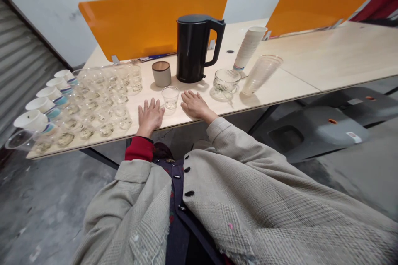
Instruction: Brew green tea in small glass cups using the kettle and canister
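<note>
My left hand (151, 116) lies flat on the table near its front edge, fingers stretched out, holding nothing. On the other side of a clear plastic cup (170, 98), my right hand (196, 105) also rests palm down with its fingers extended. The cup stands upright between both hands. Behind it are a grey cup with a brown inside (161, 75) and a black electric kettle (191, 49), lid closed, handle to the right. A ribbed glass cup (226, 83) stands to the right of my right hand.
Left, many clear cups (102, 99) stand in rows beside several paper cups (32, 121). Stacks of paper cups (250, 47) and clear plastic cups (261, 74) lean at the right. Orange dividers (149, 20) line the back. Grey stools (314, 128) stand below the table (298, 78).
</note>
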The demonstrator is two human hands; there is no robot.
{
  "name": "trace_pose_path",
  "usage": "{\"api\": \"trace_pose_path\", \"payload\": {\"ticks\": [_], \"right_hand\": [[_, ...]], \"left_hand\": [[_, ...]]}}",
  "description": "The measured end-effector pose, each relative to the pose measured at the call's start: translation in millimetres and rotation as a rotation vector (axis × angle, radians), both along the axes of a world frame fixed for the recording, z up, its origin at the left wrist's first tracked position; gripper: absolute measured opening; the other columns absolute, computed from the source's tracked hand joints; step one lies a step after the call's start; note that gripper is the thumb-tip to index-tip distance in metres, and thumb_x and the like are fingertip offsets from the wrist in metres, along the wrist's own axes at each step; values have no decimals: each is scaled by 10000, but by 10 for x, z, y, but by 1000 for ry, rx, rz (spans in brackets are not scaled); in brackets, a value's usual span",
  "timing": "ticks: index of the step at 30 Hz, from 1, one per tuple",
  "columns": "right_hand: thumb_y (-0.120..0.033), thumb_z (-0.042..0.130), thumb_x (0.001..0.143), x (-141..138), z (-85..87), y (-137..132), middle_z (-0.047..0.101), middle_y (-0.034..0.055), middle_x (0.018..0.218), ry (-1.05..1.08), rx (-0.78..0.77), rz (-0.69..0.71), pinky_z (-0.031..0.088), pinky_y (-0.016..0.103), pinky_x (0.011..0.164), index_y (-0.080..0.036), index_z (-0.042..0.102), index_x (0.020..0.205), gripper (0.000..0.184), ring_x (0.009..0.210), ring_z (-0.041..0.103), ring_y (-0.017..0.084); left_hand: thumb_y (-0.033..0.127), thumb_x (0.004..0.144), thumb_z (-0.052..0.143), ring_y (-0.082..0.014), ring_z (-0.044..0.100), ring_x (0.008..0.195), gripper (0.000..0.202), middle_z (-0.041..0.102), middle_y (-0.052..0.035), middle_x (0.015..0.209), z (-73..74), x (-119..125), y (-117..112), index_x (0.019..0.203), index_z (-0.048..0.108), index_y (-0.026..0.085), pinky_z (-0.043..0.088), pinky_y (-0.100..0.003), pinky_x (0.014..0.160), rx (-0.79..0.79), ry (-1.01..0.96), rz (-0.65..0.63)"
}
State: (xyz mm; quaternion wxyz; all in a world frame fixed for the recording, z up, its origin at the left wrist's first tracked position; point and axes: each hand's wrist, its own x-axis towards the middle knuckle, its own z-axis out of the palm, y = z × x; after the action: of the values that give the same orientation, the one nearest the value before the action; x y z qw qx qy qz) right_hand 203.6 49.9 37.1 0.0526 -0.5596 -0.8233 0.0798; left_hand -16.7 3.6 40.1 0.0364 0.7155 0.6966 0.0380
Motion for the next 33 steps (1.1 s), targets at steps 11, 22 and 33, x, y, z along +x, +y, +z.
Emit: {"api": "trace_pose_path", "payload": {"ticks": [11,22,33], "right_hand": [[-777,819,755,-37,-314,223,467,221,1710,862,61,78,352,567,1313,-169,427,1675,1170,1599,436,400],[-655,878,690,-541,-266,423,738,140,1290,1123,18,58,593,458,936,-210,592,1317,821,1187,681,306],[-491,909,666,-1530,-36,1061,692,36,1092,1002,-64,123,531,443,1005,-199,621,1173,652,970,618,219]], "left_hand": [[379,1124,321,-381,376,1626,558,495,-137,1710,-78,9,-163,1583,543,153,306,-595,1329,188,-32,-36],[290,1088,474,-320,563,1468,392,659,-171,1535,-141,38,-320,1374,683,122,423,-475,1229,317,-113,-20],[270,1067,541,-306,635,1205,243,750,-152,1260,-100,60,-369,1138,743,154,467,-453,958,322,-111,-29]]}}
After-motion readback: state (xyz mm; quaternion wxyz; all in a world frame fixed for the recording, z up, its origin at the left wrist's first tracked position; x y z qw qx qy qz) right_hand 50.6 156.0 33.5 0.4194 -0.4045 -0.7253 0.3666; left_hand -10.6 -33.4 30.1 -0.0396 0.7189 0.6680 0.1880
